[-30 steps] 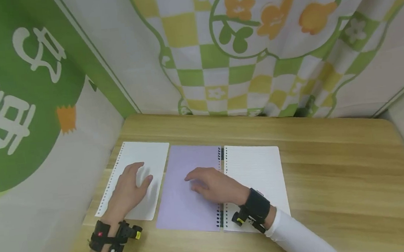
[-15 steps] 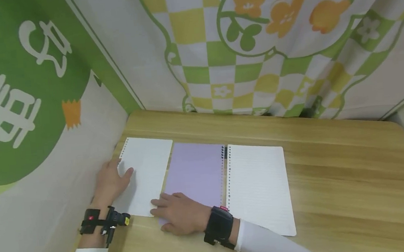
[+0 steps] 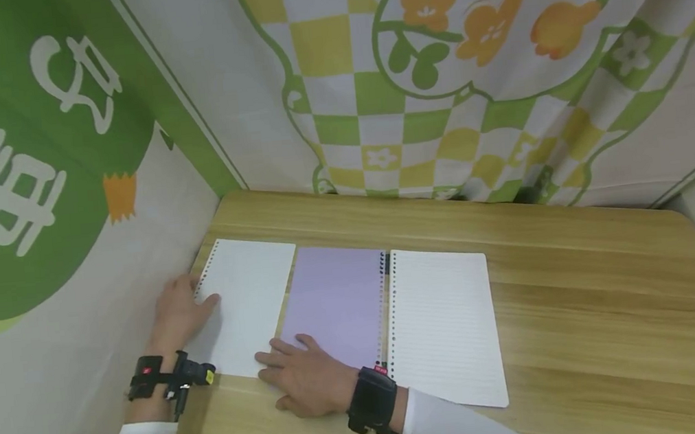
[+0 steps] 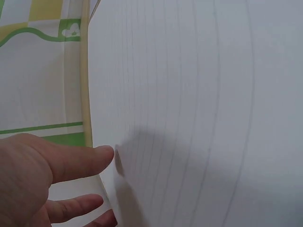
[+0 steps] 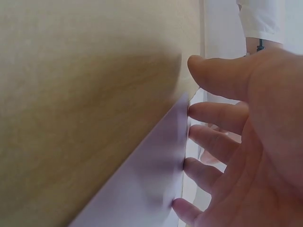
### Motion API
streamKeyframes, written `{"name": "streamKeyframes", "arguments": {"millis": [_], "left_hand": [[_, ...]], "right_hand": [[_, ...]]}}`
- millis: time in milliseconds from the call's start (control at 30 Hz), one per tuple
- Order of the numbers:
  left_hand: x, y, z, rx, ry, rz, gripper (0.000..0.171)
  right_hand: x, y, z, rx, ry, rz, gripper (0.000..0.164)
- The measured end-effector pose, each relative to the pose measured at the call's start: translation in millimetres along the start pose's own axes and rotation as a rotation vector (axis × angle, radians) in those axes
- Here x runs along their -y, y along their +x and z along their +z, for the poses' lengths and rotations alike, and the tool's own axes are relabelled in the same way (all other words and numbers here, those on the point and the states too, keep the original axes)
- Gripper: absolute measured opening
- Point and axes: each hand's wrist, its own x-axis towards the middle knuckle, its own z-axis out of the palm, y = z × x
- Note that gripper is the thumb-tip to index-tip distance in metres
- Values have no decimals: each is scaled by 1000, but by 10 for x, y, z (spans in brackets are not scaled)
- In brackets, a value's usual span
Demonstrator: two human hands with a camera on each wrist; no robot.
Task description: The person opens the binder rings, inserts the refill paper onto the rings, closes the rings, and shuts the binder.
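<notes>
An open ring-bound notebook lies flat, its purple cover (image 3: 341, 290) on the left and white lined pages (image 3: 446, 325) on the right. Left of it is a loose stack of white punched paper (image 3: 251, 287), faint lines showing in the left wrist view. My left hand (image 3: 178, 311) is at the stack's punched left edge, thumb (image 4: 83, 163) over the margin and other fingers beside the edge. My right hand (image 3: 306, 379) spreads its fingers at the purple cover's lower left corner, beside the stack's right edge. In the right wrist view its fingertips (image 5: 193, 111) touch along the cover's edge.
Everything lies on a wooden table (image 3: 590, 292). A patterned curtain (image 3: 381, 104) hangs behind its far edge, and a green and white cloth wall (image 3: 156, 234) stands close on the left. Each wrist wears a strapped camera.
My left hand has moved from above the paper to its left edge. The right hand has come down and left from over the purple cover to its lower left corner.
</notes>
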Motion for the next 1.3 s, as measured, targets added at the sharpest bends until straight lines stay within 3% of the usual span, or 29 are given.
{"name": "streamKeyframes", "arguments": {"millis": [200,400,633,933,1100,1300], "left_hand": [[111,61,-38,39,-71,-35,71],[257,94,-127,111,-120,-41,58],[220,37,-237,180,-149,-84,58],[204,8,-318,231,-223,-64,60],[183,-2,-326,261,-253,-77,61],[72,-58,-257,264,-184,-39,61]], "right_hand": [[8,-1,6,9,-1,1,56],[8,-4,9,26,4,9,57],[-64,-31,7,-11,109,3,50],[-308,-76,26,-217,501,49,50],[-380,-105,8,-316,773,186,58],[-439,-91,0,-381,1127,392,66]]}}
